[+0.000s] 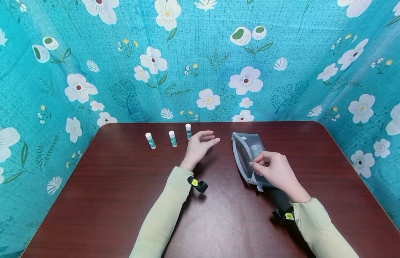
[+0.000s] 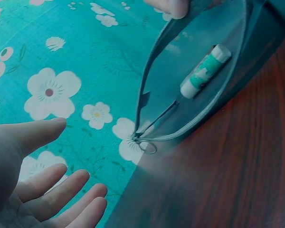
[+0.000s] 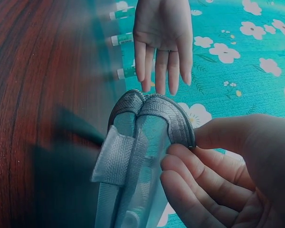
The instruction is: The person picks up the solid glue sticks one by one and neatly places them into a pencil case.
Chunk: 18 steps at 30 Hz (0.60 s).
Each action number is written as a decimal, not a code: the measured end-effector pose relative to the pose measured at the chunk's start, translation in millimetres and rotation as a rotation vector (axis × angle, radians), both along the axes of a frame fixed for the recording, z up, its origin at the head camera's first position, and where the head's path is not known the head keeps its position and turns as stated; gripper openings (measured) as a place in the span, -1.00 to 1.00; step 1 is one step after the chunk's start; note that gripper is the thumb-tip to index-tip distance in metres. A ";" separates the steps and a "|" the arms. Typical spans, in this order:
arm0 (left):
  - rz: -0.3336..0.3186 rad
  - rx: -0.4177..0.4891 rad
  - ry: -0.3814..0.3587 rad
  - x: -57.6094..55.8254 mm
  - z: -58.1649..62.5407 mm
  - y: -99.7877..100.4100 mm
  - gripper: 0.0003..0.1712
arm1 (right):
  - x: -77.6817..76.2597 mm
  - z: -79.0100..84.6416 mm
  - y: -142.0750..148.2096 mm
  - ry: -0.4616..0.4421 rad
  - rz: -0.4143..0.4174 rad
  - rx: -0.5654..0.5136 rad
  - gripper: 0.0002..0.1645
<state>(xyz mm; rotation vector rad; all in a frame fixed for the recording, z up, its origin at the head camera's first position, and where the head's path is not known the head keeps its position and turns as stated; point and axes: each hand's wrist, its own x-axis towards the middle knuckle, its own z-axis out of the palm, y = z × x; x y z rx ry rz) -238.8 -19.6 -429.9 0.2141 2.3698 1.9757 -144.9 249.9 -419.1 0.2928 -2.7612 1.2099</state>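
My right hand pinches the zippered rim of a grey mesh pouch between thumb and fingertips. The pouch's zip is undone, and its mouth gapes toward the left. Inside lies one glue stick with a green and white label, plain in the left wrist view. My left hand is held out with its fingers loosely extended and nothing in them, between the pouch and the glue sticks. Closest to it is a glue stick, whose lower end it overlaps in the head view.
Two more glue sticks, one in the middle and one at the left, stand toward the back of the dark wooden table. A blue flowered cloth hangs along the back and sides.
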 end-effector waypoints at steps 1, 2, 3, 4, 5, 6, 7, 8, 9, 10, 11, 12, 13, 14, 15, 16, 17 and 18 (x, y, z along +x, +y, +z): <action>0.005 0.008 0.003 -0.7 0.3 -1.5 -0.47 | -0.3 -0.2 -0.2 -0.001 0.000 -0.001 -0.89; 0.011 0.017 0.006 -1.3 0.5 -2.9 -0.47 | -0.3 -0.2 -0.3 -0.002 0.000 -0.001 -0.88; 0.018 0.025 0.010 -2.2 0.4 -4.3 -0.46 | -0.3 -0.2 -0.4 -0.003 0.000 -0.001 -0.87; 0.027 0.032 0.016 -2.9 0.2 -5.9 -0.46 | -0.4 -0.3 -0.5 -0.003 0.000 0.000 -0.86; 0.037 0.042 0.021 -3.6 0.0 -7.4 -0.46 | -0.5 -0.4 -0.7 -0.002 0.000 0.001 -0.86; 0.045 0.053 0.029 -4.1 -0.3 -8.8 -0.46 | -0.6 -0.5 -0.9 -0.002 -0.001 0.002 -0.86; 0.054 0.060 0.037 -4.4 -0.5 -10.1 -0.46 | -0.6 -0.7 -1.0 -0.002 -0.001 0.003 -0.86; 0.061 0.067 0.043 -4.9 -1.1 -11.3 -0.47 | -0.7 -0.9 -1.1 -0.002 -0.002 0.005 -0.87; 0.069 0.074 0.049 -5.1 -1.6 -12.5 -0.47 | -0.8 -1.1 -1.2 -0.001 -0.003 0.007 -0.87; 0.073 0.080 0.053 -5.3 -2.3 -13.6 -0.47 | -0.9 -1.4 -1.4 -0.001 -0.003 0.009 -0.88; 0.077 0.086 0.055 -5.3 -2.8 -14.6 -0.47 | -1.0 -1.7 -1.5 -0.001 -0.004 0.011 -0.88; 0.079 0.088 0.057 -5.2 -3.4 -15.4 -0.48 | -1.1 -2.0 -1.6 -0.001 -0.004 0.012 -0.88; 0.083 0.088 0.056 -5.1 -3.9 -16.2 -0.48 | -1.2 -2.2 -1.7 0.000 -0.004 0.014 -0.89; 0.084 0.091 0.056 -5.1 -4.4 -16.8 -0.48 | -1.3 -2.3 -1.8 0.000 -0.005 0.016 -0.90; 0.085 0.091 0.057 -5.1 -4.6 -17.4 -0.48 | -1.4 -2.4 -2.0 0.000 -0.005 0.018 -0.91; 0.086 0.091 0.059 -5.0 -4.9 -17.9 -0.48 | -1.5 -2.5 -2.2 0.000 -0.006 0.020 -0.92; 0.088 0.091 0.060 -5.0 -5.1 -18.5 -0.48 | -1.6 -2.4 -2.3 -0.001 -0.006 0.020 -0.92; 0.091 0.087 0.064 -5.1 -5.4 -19.0 -0.48 | -1.6 -2.4 -2.5 -0.002 -0.006 0.020 -0.92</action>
